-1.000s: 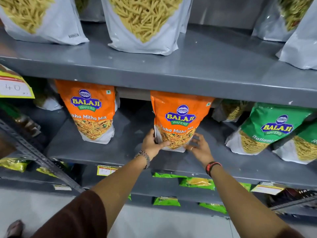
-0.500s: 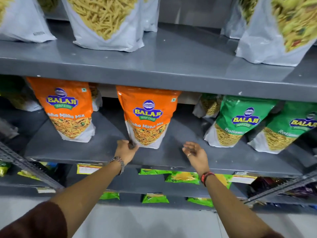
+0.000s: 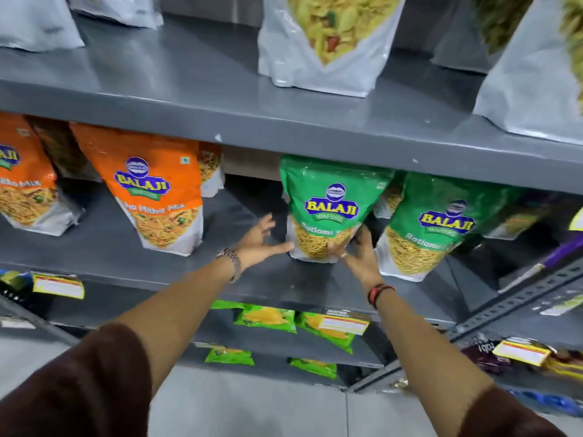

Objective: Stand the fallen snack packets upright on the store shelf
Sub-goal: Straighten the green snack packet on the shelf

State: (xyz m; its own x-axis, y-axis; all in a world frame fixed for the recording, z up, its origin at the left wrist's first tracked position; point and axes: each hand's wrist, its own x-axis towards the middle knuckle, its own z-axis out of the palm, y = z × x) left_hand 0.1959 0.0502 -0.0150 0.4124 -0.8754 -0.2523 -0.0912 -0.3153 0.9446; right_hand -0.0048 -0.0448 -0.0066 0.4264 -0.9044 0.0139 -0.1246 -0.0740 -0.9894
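Observation:
A green Balaji snack packet point(image 3: 331, 197) stands leaning slightly on the grey middle shelf point(image 3: 126, 253). My right hand point(image 3: 359, 257) grips its lower right corner. My left hand point(image 3: 258, 241) is at its lower left with fingers spread, fingertips just touching the bottom edge. To the left stands an orange Balaji packet point(image 3: 157, 190), with another orange packet point(image 3: 22, 184) at the frame's left edge. A second green packet point(image 3: 441, 222) leans just right of my right hand.
The upper shelf point(image 3: 220, 99) overhangs the packets and carries white pouches point(image 3: 321, 42). Small green packets point(image 3: 268, 316) lie on lower shelves. Yellow price tags point(image 3: 58, 285) hang on the shelf fronts. A slotted metal upright point(image 3: 520, 298) slants at the right.
Both hands left the orange packet and moved right to the green packet. My right hand has closed on its lower right corner, and my view shifted right.

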